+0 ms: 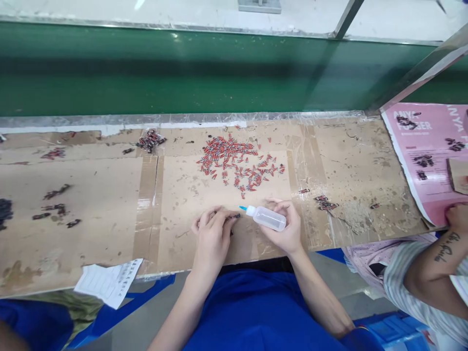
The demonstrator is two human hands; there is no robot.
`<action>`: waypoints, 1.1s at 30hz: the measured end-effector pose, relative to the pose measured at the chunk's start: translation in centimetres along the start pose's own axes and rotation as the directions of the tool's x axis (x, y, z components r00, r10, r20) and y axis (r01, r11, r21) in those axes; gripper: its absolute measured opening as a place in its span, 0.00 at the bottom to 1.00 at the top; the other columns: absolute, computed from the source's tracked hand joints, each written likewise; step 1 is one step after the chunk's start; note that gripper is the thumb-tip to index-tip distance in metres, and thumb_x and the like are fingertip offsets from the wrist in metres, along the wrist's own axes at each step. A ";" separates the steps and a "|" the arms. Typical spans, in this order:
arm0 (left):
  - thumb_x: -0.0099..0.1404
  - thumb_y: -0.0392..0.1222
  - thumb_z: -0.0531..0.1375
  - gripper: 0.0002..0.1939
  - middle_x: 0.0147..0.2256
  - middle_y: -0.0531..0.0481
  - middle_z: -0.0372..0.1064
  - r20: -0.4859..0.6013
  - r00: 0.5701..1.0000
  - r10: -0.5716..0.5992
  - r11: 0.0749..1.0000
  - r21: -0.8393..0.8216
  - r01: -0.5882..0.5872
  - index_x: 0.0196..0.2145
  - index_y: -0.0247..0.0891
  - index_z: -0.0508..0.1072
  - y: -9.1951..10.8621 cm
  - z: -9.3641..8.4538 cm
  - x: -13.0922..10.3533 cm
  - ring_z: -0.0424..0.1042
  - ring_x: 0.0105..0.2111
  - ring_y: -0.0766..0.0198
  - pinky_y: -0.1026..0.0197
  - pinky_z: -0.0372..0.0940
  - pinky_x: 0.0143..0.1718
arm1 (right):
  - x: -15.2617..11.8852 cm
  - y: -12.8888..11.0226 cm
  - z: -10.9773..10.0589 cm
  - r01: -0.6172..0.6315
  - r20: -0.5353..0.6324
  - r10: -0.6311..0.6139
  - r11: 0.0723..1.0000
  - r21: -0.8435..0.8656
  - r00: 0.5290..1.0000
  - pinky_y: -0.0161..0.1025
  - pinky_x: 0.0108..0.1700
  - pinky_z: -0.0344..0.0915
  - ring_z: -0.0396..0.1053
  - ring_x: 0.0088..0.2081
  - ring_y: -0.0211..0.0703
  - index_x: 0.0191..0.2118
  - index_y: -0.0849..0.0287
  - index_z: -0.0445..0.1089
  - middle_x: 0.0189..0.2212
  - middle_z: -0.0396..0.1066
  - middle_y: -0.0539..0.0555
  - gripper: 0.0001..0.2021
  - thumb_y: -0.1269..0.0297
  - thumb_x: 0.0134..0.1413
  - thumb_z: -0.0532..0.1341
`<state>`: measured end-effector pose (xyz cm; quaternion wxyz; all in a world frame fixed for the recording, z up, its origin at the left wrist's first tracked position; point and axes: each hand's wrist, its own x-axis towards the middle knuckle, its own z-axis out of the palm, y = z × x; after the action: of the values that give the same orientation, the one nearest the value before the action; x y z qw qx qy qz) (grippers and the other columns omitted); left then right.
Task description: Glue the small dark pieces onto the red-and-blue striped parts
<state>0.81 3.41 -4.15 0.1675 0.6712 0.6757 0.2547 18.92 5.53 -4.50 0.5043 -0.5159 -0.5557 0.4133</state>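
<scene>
My left hand (216, 229) is closed, pinching a small dark part (236, 216) whose tip sticks out past the fingers; the rest of it is hidden. In my right hand (288, 226) lies a translucent squeeze bottle (269, 218) with a white cap and a thin blue nozzle (243, 208). The bottle is tilted nearly level, its nozzle pointing left, close to the dark part. Whether the two touch I cannot tell. Beyond both hands spreads a loose pile of small red parts with metallic ends (228, 151) on the cardboard.
The cardboard-covered bench (183, 243) runs left to right below a green belt (183, 73). Small dark-and-red clusters (151, 140) lie back left, others (325, 203) to the right. A paper slip (109, 282) overhangs the front edge. At right are a pink poster (420, 170) and another person's arm (438, 253).
</scene>
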 end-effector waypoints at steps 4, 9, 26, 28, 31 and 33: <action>0.68 0.38 0.57 0.08 0.38 0.49 0.80 0.017 0.999 0.030 0.999 -0.032 -0.030 0.36 0.44 0.77 0.4 0.4 0.1 0.72 0.48 0.52 0.51 0.53 0.48 | 1.0 0.4 0.3 0.008 0.008 -0.007 0.989 -0.146 1.000 0.48 0.45 0.73 0.76 0.46 0.52 0.36 0.52 0.60 0.37 0.76 0.55 0.17 0.64 0.43 0.69; 0.68 0.39 0.57 0.09 0.37 0.49 0.80 0.025 0.999 0.027 0.999 -0.037 -0.026 0.36 0.45 0.78 0.1 0.6 0.0 0.72 0.48 0.52 0.50 0.54 0.48 | 3.2 -0.2 -1.0 0.095 0.087 -0.065 0.908 -0.407 0.994 0.48 0.45 0.71 0.73 0.42 0.49 0.35 0.54 0.71 0.35 0.76 0.54 0.13 0.56 0.46 0.71; 0.64 0.47 0.61 0.10 0.38 0.46 0.78 -0.007 0.986 -0.164 0.867 -0.477 0.141 0.38 0.41 0.78 0.8 -1.3 -0.7 0.76 0.41 0.58 0.55 0.70 0.45 | 9.1 0.9 -1.0 0.271 0.297 -0.021 0.472 -0.839 0.955 0.50 0.49 0.67 0.70 0.46 0.57 0.47 0.70 0.73 0.40 0.75 0.71 0.18 0.83 0.59 0.50; 0.63 0.47 0.62 0.11 0.39 0.45 0.78 0.034 0.978 -0.205 0.810 -0.556 0.189 0.38 0.40 0.79 1.1 -1.6 -0.7 0.76 0.41 0.58 0.56 0.71 0.45 | 8.6 0.2 -1.7 0.244 0.285 -0.023 0.582 -0.776 0.958 0.53 0.50 0.67 0.70 0.45 0.57 0.43 0.67 0.75 0.38 0.75 0.69 0.15 0.80 0.61 0.51; 0.61 0.48 0.63 0.11 0.38 0.45 0.80 0.150 0.965 -0.218 0.720 -0.643 0.262 0.37 0.40 0.81 1.8 -2.1 -0.7 0.77 0.41 0.57 0.56 0.71 0.46 | 7.0 -1.6 -2.2 0.260 0.320 -0.114 0.847 -0.464 0.941 0.51 0.47 0.69 0.73 0.42 0.51 0.38 0.59 0.77 0.37 0.76 0.60 0.11 0.69 0.64 0.56; 0.59 0.49 0.65 0.12 0.36 0.45 0.80 0.239 0.952 -0.189 0.661 -0.687 0.303 0.36 0.40 0.82 2.4 -2.5 -0.6 0.78 0.38 0.57 0.56 0.72 0.44 | 5.4 -2.7 -2.0 0.275 0.314 -0.224 0.953 -0.129 0.923 0.47 0.45 0.69 0.73 0.40 0.46 0.38 0.53 0.76 0.36 0.76 0.55 0.10 0.62 0.65 0.57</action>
<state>1.36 2.40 -0.81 0.4974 0.4717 0.5932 0.4221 20.68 10.43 -0.81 0.4180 -0.4143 -0.7193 0.3691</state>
